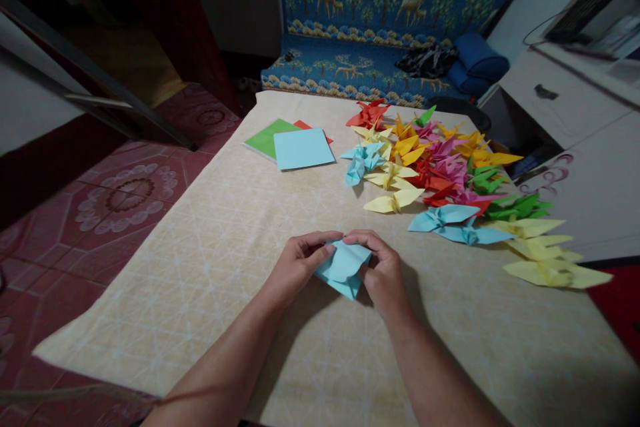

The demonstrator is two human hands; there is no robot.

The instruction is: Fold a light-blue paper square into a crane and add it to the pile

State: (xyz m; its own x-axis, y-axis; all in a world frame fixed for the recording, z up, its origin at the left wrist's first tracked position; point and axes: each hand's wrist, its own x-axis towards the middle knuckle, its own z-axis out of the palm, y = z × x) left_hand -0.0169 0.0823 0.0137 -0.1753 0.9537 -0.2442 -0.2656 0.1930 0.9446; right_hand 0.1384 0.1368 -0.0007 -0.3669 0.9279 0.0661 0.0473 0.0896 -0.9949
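A partly folded sheet of light blue origami paper (345, 261) is held between my two hands, over the near middle of the table. My left hand (301, 260) pinches its left side, thumb on top and fingers behind the upper edge. On the right side, my right hand (381, 267) grips the paper with the thumb at the near flap and the index finger along the top corner. One flap bulges up, and a pointed corner faces me. The fingertips behind the paper are hidden.
A cream patterned cloth covers the table (200, 260). Flat paper squares, light blue (304, 149), green (273, 137) and red, lie at the far left. Many folded paper cranes (440, 167) in several colours crowd the right. A blue sofa (370, 47) stands behind; a white cabinet (565, 100) is at right.
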